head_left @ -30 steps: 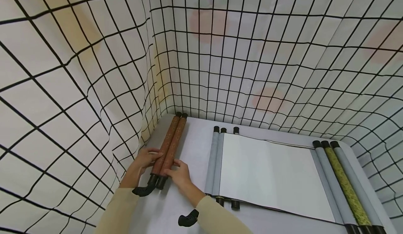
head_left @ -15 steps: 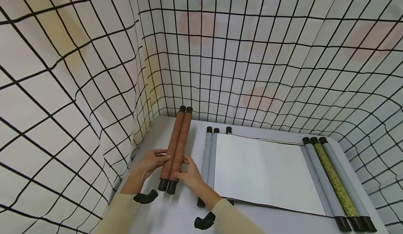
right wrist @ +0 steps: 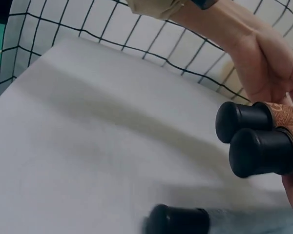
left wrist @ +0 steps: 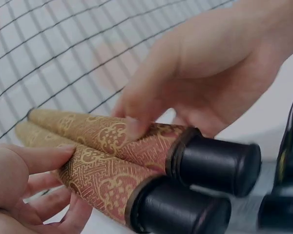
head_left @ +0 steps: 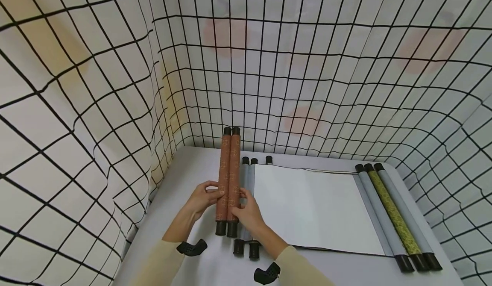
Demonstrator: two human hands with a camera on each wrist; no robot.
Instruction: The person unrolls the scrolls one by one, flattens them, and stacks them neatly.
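A scroll of two parallel rollers is covered in reddish-brown patterned brocade with black end knobs. Both hands hold it near its near end, raised above the table, with a shadow beneath in the right wrist view. My left hand grips the left roller, thumb on top and fingers below. On the right roller, my right hand pinches the outer side, its thumb on the brocade. Black knobs show close up in the right wrist view, where most of the right hand is out of frame.
An unrolled scroll with a white sheet lies to the right, partly behind the right arm. Grey-blue rollers edge its left; further grey rollers and a yellow-green roller lie at its right. Black grid netting encloses the table.
Both hands have lifted the brown scroll from the table's left side and carried it right, turning it more upright in view, close to the grey rollers. The head view has shifted slightly.
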